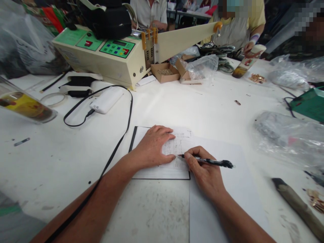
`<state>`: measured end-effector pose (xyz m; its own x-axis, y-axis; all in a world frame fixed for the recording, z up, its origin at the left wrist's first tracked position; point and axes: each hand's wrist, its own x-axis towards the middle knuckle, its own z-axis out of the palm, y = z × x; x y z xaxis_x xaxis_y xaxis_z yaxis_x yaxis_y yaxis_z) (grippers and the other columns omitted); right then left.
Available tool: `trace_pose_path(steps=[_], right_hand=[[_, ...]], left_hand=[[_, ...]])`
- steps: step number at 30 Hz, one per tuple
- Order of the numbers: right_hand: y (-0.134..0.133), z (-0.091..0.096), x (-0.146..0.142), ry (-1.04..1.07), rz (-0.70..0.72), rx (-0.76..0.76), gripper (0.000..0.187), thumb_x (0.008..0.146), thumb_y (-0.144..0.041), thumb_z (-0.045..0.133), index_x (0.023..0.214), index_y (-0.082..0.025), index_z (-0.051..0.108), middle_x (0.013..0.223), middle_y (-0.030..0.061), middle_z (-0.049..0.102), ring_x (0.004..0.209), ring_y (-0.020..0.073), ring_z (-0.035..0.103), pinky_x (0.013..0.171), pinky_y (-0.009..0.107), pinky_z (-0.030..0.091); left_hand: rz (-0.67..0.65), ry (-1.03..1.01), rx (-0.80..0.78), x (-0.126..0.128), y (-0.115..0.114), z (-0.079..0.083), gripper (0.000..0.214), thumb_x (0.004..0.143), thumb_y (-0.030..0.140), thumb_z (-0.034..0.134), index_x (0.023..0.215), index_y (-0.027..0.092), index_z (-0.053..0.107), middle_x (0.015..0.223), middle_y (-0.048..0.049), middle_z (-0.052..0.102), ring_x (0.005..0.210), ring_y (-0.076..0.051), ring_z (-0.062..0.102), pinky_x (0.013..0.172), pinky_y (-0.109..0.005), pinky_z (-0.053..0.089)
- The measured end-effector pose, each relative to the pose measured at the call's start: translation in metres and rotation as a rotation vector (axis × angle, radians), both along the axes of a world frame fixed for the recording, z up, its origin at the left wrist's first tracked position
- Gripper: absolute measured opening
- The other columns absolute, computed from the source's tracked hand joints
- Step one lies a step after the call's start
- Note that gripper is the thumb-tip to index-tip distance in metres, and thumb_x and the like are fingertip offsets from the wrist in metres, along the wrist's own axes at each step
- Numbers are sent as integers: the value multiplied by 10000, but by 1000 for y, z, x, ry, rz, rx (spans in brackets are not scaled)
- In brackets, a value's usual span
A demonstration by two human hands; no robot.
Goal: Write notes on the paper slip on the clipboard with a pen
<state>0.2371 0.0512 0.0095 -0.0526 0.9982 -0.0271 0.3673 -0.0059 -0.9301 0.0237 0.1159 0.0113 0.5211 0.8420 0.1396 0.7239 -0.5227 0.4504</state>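
My left hand [152, 145] lies flat, fingers stretched out, on a black-edged sheet of paper [162, 172] with faint ruled lines and writing. My right hand [204, 170] pinches a black pen [214, 162], its tip touching the sheet just beside my left fingertips. A larger white sheet [227, 189] lies under my right hand and overlaps the first sheet's right side. Both forearms rest on the white table [63, 158].
A cream machine [106, 54] with a green control panel stands at the back. A black cable [118, 138] crosses my left arm from a white power bank [106, 100]. Cardboard boxes [165, 72], plastic bags [288, 138], a plastic bottle [25, 106]. Other people work across the table [250, 45].
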Motion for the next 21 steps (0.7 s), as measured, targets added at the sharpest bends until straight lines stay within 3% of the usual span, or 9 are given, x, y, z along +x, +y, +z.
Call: trace_pose_path(steps=[21], right_hand=[[0,0,-3,-24,9,7,232,962,-339,609,763,-222,587,643,-51,510,610,136,451,576,278,354]], left_hand=[[5,-23,-12,-1,-1,-1,615,715,420,867,1261,207,682,1435,-84,598,1334,-335,482,1206,-512,360]])
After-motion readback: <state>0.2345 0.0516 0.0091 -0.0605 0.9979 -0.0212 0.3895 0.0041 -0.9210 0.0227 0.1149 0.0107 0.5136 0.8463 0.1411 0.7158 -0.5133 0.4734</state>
